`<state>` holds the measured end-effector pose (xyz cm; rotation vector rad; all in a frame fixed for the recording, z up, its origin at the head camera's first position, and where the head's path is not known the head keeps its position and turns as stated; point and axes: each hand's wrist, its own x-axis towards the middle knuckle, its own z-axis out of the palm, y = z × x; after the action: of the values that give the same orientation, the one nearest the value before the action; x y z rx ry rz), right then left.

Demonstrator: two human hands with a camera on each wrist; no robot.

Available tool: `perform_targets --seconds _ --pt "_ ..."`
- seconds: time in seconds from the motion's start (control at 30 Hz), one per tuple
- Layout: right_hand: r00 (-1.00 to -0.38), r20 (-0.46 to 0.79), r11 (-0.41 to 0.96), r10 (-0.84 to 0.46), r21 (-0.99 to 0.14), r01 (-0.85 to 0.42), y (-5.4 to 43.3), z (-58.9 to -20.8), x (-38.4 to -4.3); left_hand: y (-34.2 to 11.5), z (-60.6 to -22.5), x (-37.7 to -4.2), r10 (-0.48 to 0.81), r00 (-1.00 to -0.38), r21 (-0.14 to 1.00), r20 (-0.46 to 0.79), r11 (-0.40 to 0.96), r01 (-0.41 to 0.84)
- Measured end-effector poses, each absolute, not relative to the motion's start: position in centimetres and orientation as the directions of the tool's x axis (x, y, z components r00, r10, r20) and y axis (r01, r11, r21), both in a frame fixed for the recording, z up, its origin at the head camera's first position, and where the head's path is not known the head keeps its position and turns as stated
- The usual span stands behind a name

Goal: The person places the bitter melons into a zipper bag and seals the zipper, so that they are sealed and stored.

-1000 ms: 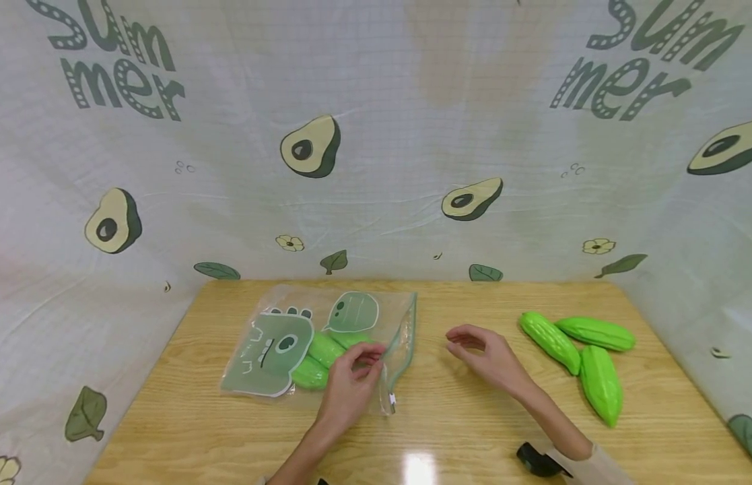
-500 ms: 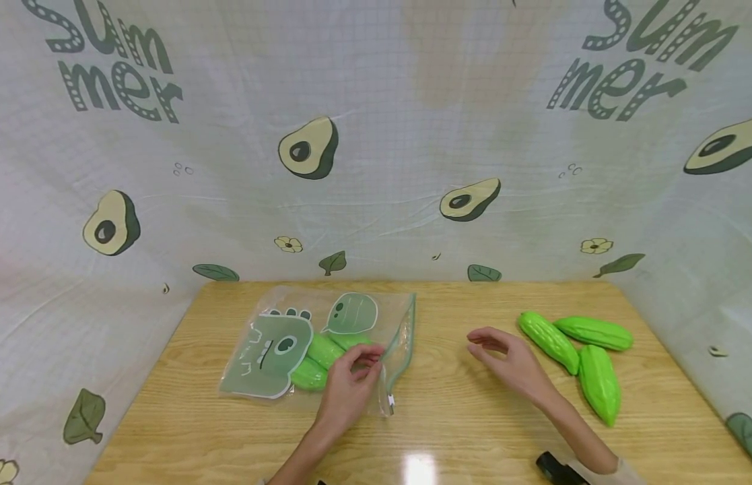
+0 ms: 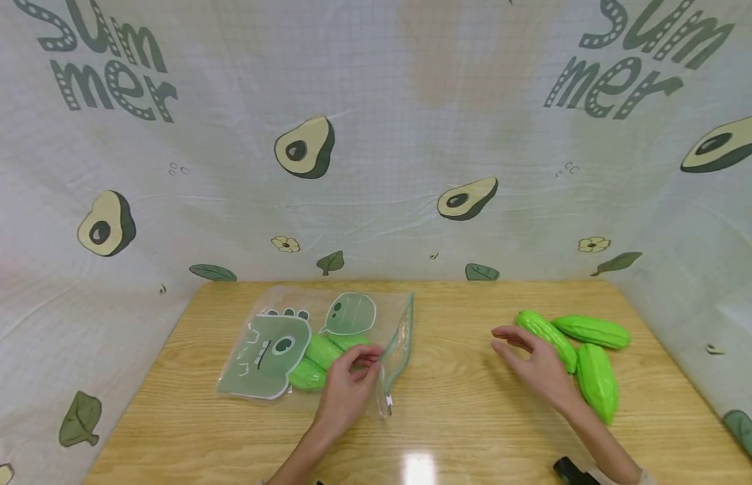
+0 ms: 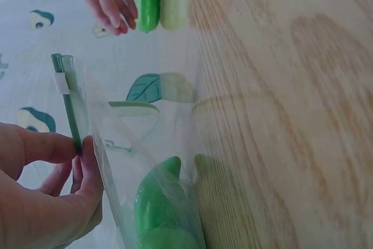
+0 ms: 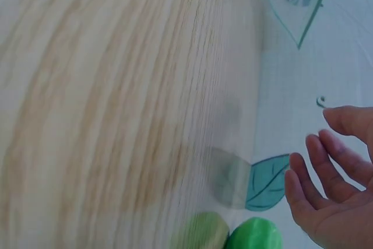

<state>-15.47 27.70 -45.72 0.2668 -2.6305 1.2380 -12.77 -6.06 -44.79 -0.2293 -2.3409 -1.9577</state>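
Observation:
A clear zip bag (image 3: 254, 364) with a green monster print lies on the left of the table, several green bumpy gourds (image 3: 307, 375) inside it. My left hand (image 3: 349, 385) pinches the bag's green-edged mouth between thumb and fingers; the left wrist view shows the bag's zip edge (image 4: 71, 112) in that pinch, with the white slider near its end. My right hand (image 3: 536, 364) hovers over the table with loosely bent fingers and holds nothing. It is nearest to three loose gourds (image 3: 598, 382) on the right, partly covering one in the head view.
The wooden table (image 3: 448, 417) runs back to a cloth backdrop (image 3: 376, 202) printed with avocados and leaves. Cloth also hangs along both sides.
My right hand has moved to the right, away from the bag and up to the loose gourds. The left hand keeps its pinch on the bag's edge.

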Motion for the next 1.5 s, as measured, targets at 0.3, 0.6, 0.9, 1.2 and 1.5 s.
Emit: perform_targets --seconds 0.3,0.6,0.9,1.2,1.5 --pt "-0.929 0.370 0.607 -0.012 -0.735 -0.301 29.7 -45.9 -15.1 -6.1 -44.8 -12.7 0.067 -0.985 0.971 0.161 0.170 0.171" --pt "-0.930 0.360 0.713 0.078 -0.672 -0.200 31.8 -45.5 -14.7 -6.1 -44.8 -12.7 0.072 -0.984 0.970 0.163 0.169 0.173" --pt "-0.917 0.386 0.748 0.105 -0.638 -0.183 33.7 -45.8 -14.3 -6.2 -44.9 -12.7 0.071 -0.983 0.970 0.169 0.165 0.178" --pt "-0.895 0.444 0.772 0.052 -0.585 -0.246 35.0 -46.3 -14.2 -6.3 -44.8 -12.7 0.071 -0.985 0.973 0.159 0.156 0.169" --pt "-0.874 0.486 0.826 -0.019 -0.485 -0.288 35.7 -47.0 -14.3 -6.2 -44.7 -12.7 0.071 -0.984 0.973 0.162 0.156 0.171"
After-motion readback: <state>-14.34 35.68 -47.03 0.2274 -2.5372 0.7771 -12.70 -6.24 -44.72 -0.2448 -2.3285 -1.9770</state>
